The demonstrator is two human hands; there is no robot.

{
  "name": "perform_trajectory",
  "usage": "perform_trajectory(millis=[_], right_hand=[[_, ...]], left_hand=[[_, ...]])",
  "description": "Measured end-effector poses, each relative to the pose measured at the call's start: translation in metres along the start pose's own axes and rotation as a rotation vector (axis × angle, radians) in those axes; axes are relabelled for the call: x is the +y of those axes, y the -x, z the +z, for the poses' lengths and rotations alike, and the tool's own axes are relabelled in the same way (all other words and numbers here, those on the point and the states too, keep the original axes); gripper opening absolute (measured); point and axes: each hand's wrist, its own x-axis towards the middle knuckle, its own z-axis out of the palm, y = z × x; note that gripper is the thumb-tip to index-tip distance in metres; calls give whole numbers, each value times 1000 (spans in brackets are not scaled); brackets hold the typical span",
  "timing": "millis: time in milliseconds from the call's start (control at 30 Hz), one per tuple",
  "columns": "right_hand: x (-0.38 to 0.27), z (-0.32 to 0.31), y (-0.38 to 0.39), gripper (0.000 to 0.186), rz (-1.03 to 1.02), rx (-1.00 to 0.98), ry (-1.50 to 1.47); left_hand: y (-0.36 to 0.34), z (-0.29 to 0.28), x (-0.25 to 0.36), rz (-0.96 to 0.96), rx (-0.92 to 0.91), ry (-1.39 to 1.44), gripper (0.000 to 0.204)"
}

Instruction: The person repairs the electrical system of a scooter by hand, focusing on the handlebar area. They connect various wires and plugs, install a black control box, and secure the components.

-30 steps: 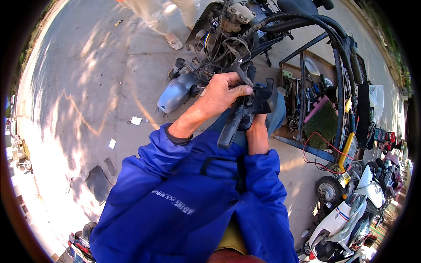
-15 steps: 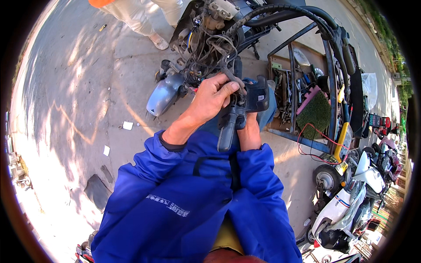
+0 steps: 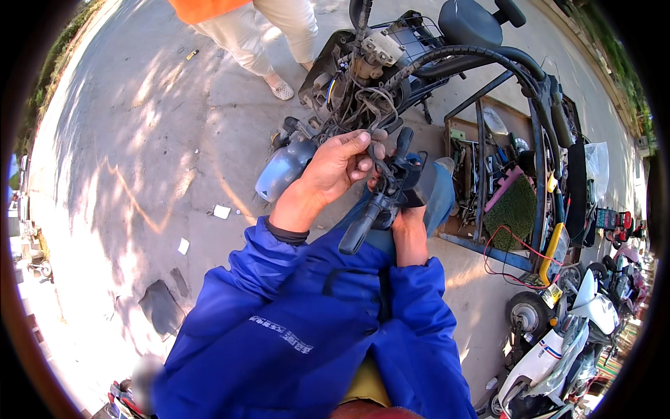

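Observation:
My left hand (image 3: 336,166) is closed, thumb and fingers pinching a dark cable (image 3: 377,155) that leads up into a tangle of wires (image 3: 349,105) on the stripped front of an electric scooter. Just to its right is a black handlebar assembly (image 3: 363,227) with a rubber grip and a dark housing (image 3: 419,185). From below, my right hand (image 3: 410,227) grips this assembly; most of its fingers are hidden behind it. A blue-grey rounded scooter part (image 3: 285,170) sits left of the wires.
A metal-framed cart (image 3: 488,253) at right carries tools, a green turf mat (image 3: 513,213) and a red cable (image 3: 488,262). A person in pale trousers (image 3: 234,42) stands at the far left. Parked scooters (image 3: 544,356) line the lower right; a dark flat sheet (image 3: 162,307) lies on the ground.
The view has shifted, so the scene sits lower and further right. My left fingers have opened out slightly around the cable, and the handlebar assembly has tilted in my right hand.

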Motion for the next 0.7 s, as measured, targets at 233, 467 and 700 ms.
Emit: perform_trajectory(millis=[233,467,700], right_hand=[[-1,4,5,49,-24,-34,-33],[-2,-6,10,47,-50,-63,-38],[2,7,15,45,-97,32,16]], left_hand=[[-3,-4,-29,110,74,113,19],[-1,-6,-25,46,69,197,22],[15,-4,-4,295,156,-240,53]])
